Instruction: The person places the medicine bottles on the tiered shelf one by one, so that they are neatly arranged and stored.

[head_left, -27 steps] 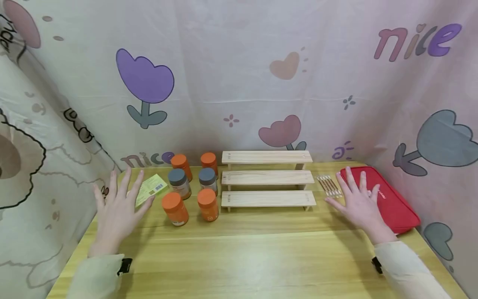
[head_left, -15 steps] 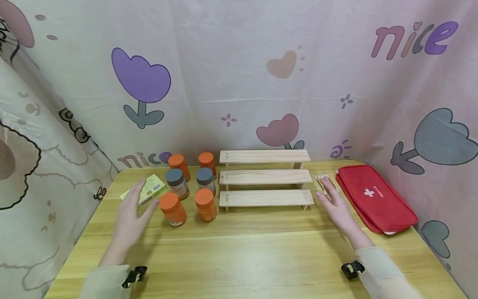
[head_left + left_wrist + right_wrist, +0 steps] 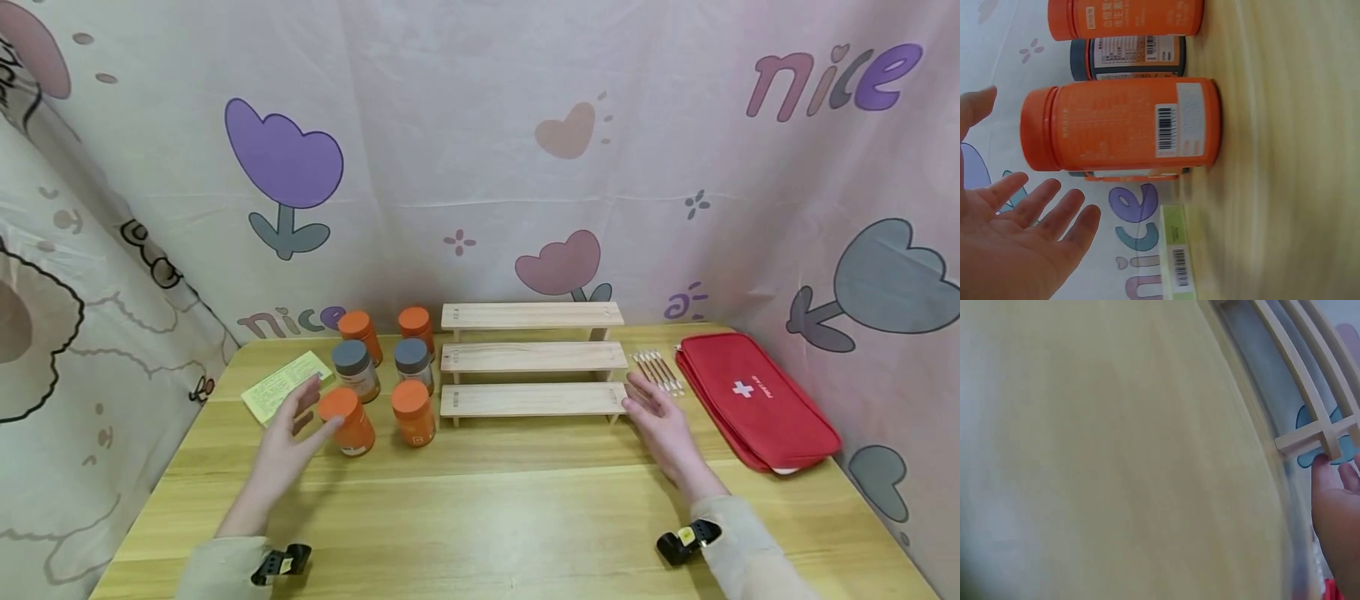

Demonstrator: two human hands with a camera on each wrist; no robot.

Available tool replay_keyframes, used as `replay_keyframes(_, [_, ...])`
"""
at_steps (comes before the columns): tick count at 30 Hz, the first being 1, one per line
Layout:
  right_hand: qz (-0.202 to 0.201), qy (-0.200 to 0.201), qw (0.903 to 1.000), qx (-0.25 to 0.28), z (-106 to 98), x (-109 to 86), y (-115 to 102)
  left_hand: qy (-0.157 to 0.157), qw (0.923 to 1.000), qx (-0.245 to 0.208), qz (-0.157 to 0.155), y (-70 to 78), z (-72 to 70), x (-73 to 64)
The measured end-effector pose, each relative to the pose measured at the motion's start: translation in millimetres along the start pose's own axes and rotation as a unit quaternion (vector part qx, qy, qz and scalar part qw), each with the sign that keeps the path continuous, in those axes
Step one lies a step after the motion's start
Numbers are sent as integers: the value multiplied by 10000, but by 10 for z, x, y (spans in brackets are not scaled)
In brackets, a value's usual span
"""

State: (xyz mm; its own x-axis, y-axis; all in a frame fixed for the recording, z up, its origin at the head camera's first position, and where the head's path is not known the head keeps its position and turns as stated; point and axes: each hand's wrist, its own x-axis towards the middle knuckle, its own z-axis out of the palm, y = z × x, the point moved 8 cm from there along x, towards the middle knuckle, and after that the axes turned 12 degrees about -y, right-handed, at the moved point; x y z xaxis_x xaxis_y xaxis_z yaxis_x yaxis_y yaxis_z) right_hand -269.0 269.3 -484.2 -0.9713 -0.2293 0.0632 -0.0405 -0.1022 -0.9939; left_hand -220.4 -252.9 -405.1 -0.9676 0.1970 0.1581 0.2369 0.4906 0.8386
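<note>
My left hand [image 3: 288, 446] is beside the front-left orange bottle [image 3: 351, 423], thumb and fingers spread apart with nothing between them. In the left wrist view that orange bottle [image 3: 1129, 125] stands just beyond the fingers. Over on the right, my right hand [image 3: 666, 433] is at the right end of the lowest step of a three-tier wooden rack [image 3: 536, 400], its fingers bent loosely. From the right wrist its thumb [image 3: 1325, 475] shows right at the end of the rack [image 3: 1310, 400]. A second orange bottle [image 3: 413, 414] stands between the left hand and the rack.
Two grey-lidded bottles [image 3: 356, 367] and two more orange-lidded ones [image 3: 360, 332] stand behind. A yellow-green box [image 3: 283, 385] lies at left. Cotton swabs [image 3: 657, 372] and a red first aid pouch [image 3: 757, 400] lie right of the rack. A printed curtain [image 3: 420, 150] hangs behind.
Both hands have moved inward from the sides. The left has gone from the box toward the front-left orange bottle, the right from the red pouch past the swabs to the rack's end.
</note>
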Motion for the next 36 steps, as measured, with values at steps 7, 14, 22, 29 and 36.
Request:
replay_keyframes(7, [214,-84,9994,266,28,36,180,11,10000,25,-88,-62,80,-24])
replay_keyframes(14, [112,-109,9993,350,-6,56,231,67,9998,175,-97,-98,104,-12])
replay_keyframes(22, [63,-216,9984,521,-42,48,267,9,9983,386,-444,-152,123,16])
replay_keyframes(29, [39,-201,9982,559,-60,31,262,277,9972,355,-591,-148,86,33])
replay_keyframes(36, [94,-210,9983,530,-48,26,241,758,9961,369,-261,105,-54,11])
